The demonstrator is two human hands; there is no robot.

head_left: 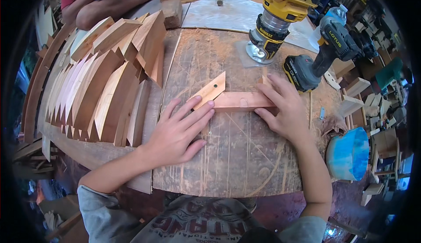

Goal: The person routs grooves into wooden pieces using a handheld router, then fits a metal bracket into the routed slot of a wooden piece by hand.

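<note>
Wood pile (pixel 103 76): many cut pieces stand close together along the left side of the worktop (pixel 228 155).
Other person (pixel 109 6): arms rest by the far left corner.
Left hand (pixel 175 140): palm down, fingers spread, thumb apart. One fingertip is on the low end of the slanted piece; the pointing finger touches where the two pieces meet.
Slanted piece (pixel 212 88): in the middle of the worktop, a dark hole near its top end, sticking out past the left fingertips toward the far edge.
Straight piece (pixel 232 99): side to side between the two hands, its left end by the pointing finger.
Right hand (pixel 283 105): pinching the straight piece's right end, thumb on the near side, other fingers over the far side.
Router (pixel 274 24): yellow and black, stands toward the far edge.
Drill (pixel 318 54): by the right edge.
Blue tub (pixel 348 153): just beside the near right corner.
</note>
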